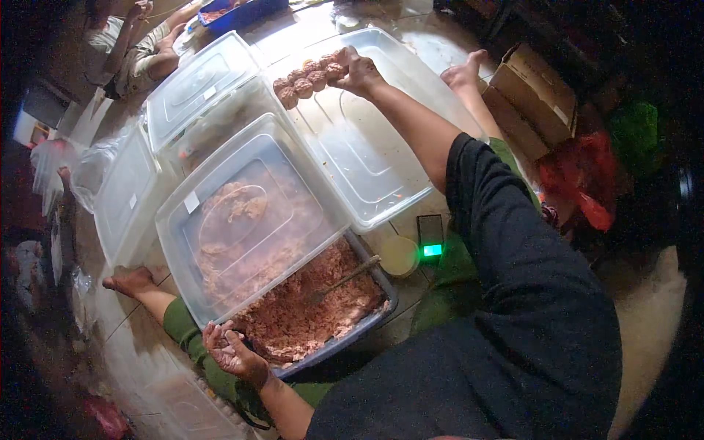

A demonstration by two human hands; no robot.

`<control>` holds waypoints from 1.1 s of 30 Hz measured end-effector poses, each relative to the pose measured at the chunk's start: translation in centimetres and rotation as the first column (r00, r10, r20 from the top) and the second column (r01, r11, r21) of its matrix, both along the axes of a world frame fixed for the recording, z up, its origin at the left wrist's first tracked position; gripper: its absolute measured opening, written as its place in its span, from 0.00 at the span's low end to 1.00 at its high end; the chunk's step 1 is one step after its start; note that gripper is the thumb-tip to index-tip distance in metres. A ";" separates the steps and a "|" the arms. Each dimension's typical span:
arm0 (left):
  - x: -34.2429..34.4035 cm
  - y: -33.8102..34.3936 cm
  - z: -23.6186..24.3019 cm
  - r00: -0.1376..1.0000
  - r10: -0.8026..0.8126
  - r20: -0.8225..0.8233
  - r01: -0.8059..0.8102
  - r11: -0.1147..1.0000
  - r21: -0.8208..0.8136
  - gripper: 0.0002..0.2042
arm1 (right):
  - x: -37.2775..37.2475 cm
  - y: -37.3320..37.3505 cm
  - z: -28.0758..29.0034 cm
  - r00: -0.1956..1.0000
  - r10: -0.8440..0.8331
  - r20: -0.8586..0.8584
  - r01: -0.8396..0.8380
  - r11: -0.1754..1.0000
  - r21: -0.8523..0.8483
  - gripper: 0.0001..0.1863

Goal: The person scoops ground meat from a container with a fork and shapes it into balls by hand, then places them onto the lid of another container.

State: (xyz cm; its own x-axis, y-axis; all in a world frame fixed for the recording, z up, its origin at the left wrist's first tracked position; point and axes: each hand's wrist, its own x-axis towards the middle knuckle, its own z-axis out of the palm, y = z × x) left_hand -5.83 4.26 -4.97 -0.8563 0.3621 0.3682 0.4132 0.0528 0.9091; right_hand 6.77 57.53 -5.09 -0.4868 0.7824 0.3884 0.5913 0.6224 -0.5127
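My right hand reaches far forward and grips one end of a double row of reddish-brown balls, held over a translucent plastic bin. Whether something joins the balls together is hard to see. My left hand is palm up with its fingers apart, beside the near left corner of a translucent lid. That lid lies over the far part of a grey tub holding coarse reddish minced mixture. A long-handled utensil rests in the mixture, its handle leaning on the tub's right rim.
Right of the tub are a pale yellow round container and a small scale with a lit green display. More lidded bins stand at the far left. A cardboard box and red plastic bag lie right. Another person sits far left.
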 end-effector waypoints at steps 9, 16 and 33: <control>0.0 0.0 0.0 0.999 0.001 0.041 -0.002 1.000 0.009 0.08 | 1.4 0.6 0.7 0.998 -0.005 0.070 0.017 0.984 -0.177 0.29; 0.1 0.1 0.0 0.999 0.016 0.037 -0.016 1.000 -0.005 0.09 | 1.9 0.2 1.6 0.989 -0.098 0.110 0.098 0.995 0.006 0.18; -0.2 -0.9 -1.0 0.985 -0.098 -0.144 0.116 0.986 0.122 0.04 | 4.3 -23.0 8.1 0.531 0.745 -0.404 -0.847 0.483 -0.222 0.09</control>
